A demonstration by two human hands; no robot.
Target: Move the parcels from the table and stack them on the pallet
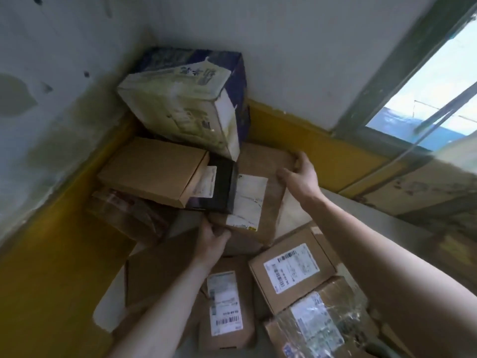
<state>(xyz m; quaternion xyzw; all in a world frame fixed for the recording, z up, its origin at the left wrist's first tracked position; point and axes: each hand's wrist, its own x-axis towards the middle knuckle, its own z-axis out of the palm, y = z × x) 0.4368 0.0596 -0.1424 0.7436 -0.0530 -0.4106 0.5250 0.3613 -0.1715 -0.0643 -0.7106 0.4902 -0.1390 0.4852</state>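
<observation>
Both hands grip a brown parcel (258, 182) in the corner pile, left hand (213, 240) curled on its near edge, right hand (299, 174) on its far right edge, boxes crowding every side.

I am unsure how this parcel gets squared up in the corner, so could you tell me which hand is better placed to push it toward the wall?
Probably the left hand: it grips the brown parcel at its near edge. The right hand holds the far corner by the wall.
</observation>
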